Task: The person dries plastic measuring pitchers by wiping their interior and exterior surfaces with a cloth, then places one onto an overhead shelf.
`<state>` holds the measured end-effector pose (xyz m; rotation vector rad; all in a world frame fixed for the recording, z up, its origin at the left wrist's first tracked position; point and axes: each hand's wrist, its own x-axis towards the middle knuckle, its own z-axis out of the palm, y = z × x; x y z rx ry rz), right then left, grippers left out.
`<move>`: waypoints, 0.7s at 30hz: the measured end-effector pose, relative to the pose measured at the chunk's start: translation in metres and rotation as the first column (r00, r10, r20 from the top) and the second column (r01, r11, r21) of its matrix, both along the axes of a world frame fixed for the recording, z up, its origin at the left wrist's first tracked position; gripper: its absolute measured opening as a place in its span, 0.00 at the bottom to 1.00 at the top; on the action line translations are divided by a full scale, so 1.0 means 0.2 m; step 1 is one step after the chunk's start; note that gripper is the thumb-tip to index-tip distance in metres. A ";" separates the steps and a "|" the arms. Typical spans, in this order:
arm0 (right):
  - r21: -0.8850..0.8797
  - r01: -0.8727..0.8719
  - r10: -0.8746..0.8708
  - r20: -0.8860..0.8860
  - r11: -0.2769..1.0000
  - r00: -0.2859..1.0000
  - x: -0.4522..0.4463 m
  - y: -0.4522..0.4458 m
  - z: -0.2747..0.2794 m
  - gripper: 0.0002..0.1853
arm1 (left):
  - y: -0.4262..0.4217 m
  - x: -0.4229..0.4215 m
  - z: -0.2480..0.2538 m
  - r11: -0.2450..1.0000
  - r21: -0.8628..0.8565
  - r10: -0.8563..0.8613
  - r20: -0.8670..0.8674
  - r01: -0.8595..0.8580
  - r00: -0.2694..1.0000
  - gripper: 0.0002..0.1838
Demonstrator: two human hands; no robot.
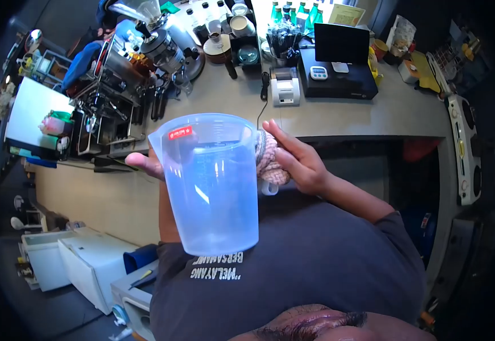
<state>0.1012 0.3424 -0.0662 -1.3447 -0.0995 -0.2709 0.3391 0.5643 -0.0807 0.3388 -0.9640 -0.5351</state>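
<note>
A translucent plastic measuring jug (pixel 213 199) with a red label near its rim is held up in front of my chest. Its spout points left, and the lower end of its handle (pixel 269 188) shows on the right. My left hand (pixel 146 165) supports the jug from behind its left side; the thumb sticks out, and the fingers are mostly hidden by the jug. In my right hand (pixel 301 162) is a bunched pink-and-grey knitted cloth (pixel 272 162), pressed against the jug's right side by the handle.
Along the grey counter (pixel 219 111) stand a coffee grinder (pixel 165 48), a receipt printer (pixel 285 88) and a black box (pixel 338 79) bearing a small timer (pixel 318 72) and a screen (pixel 342 44). An espresso machine (pixel 102 105) is at left. A white chest (pixel 96 261) stands lower left.
</note>
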 end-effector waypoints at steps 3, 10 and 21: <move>0.120 -0.032 0.063 -0.265 0.992 0.962 0.05 -0.05 0.01 0.22 | 0.05 -0.08 0.06 0.968 0.111 0.235 -0.100 -0.224 0.967 0.63; -0.427 0.331 -0.239 0.254 0.842 0.937 0.11 -0.12 0.02 0.11 | 0.08 -0.24 0.26 0.586 0.809 0.310 -0.171 -0.047 0.935 0.53; -0.410 0.018 -0.063 -0.097 0.912 0.993 0.12 0.06 -0.02 0.13 | 0.30 -0.25 0.15 0.677 0.736 -0.055 0.044 0.005 0.998 0.92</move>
